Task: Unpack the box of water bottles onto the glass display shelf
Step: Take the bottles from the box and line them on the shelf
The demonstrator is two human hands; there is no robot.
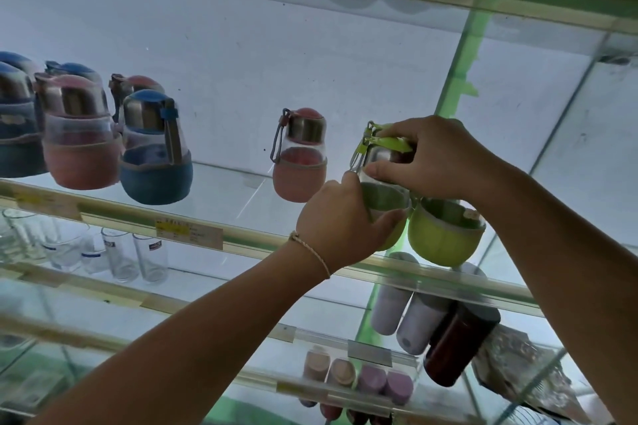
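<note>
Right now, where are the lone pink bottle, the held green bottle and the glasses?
lone pink bottle (299,183): head view, on its pink sleeve.
held green bottle (382,196): head view, on its green sleeve.
glasses (150,258): head view, on the wall of the rightmost glass.

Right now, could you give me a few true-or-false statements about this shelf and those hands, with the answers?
1. The left hand and right hand hold one green bottle. True.
2. A second green bottle stands right beside it. True.
3. The pink bottle lies on its side. False: it stands upright.
4. The lower shelf holds plates. False: it holds drinking glasses.
</note>
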